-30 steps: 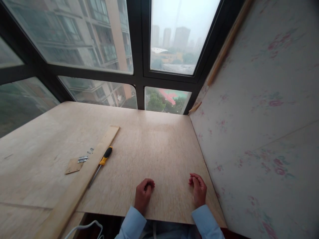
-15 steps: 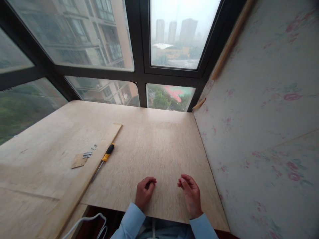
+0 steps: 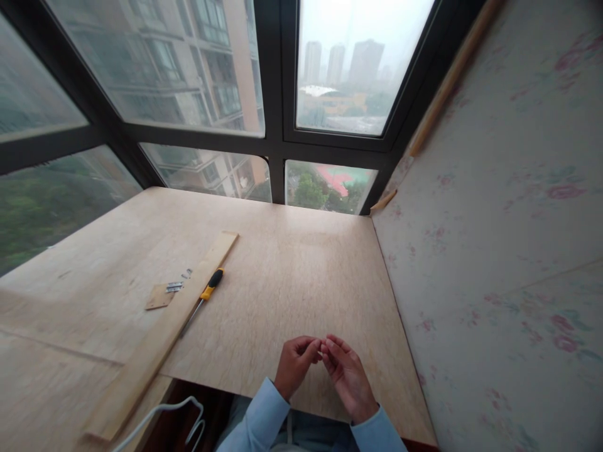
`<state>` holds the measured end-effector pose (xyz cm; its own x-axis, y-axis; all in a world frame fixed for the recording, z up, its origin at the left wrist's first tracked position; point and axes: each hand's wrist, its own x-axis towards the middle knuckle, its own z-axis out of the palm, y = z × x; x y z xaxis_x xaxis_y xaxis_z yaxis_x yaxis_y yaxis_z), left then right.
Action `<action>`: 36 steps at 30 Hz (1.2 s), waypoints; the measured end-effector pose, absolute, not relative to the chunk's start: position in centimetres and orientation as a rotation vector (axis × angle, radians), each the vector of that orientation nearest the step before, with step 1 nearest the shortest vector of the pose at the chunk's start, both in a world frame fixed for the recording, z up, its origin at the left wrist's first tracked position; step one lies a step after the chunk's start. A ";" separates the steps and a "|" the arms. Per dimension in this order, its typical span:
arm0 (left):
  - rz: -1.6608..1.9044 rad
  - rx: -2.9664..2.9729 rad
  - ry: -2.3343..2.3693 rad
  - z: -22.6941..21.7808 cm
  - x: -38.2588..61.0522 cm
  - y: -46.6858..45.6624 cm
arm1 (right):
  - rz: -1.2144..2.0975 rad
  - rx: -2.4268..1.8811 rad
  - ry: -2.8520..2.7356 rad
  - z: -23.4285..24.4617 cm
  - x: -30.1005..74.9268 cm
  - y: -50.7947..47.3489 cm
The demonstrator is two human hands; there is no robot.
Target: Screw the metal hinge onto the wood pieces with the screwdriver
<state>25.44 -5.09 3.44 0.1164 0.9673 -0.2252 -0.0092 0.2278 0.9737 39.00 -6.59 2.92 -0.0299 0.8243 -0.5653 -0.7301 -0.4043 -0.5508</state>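
Over the near part of the wooden tabletop (image 3: 301,270), my left hand (image 3: 296,364) and my right hand (image 3: 347,375) meet at the fingertips. Each hand is closed in a pinch. Whatever sits between the fingers, if anything, is too small to make out. To the left of my hands lies a screwdriver (image 3: 211,285) with a yellow and black handle, its shaft along the edge of a long wooden board (image 3: 164,339). Beyond the board is a small wooden plate (image 3: 157,297), with several small metal pieces (image 3: 174,287) on and beside it.
A white cable (image 3: 176,405) hangs over a dark opening (image 3: 207,398) at the table's front edge. Dark-framed windows (image 3: 277,113) rise at the back and left. A flowered wall (image 3: 499,251) stands close on the right.
My hands were apart and have come together until their fingertips meet. The view has shifted slightly. The screwdriver, board and metal pieces lie as before.
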 end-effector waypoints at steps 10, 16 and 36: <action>0.754 1.475 1.133 3.9 23.9 -4.3 | 1.689 -1.244 -0.438 3.6 40.0 -7.6; 0.532 2.099 1.019 4.2 22.8 -3.5 | 1.764 -1.428 -0.715 4.0 41.1 -7.5; 0.347 2.336 0.958 0.0 24.8 -7.7 | 1.974 -1.446 -0.924 1.6 43.3 -10.4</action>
<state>24.81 -7.71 0.01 0.7077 0.7062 0.0180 0.5542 -0.5708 0.6059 43.31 -10.39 1.57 -0.2947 0.7434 -0.6004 -0.0147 -0.6318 -0.7750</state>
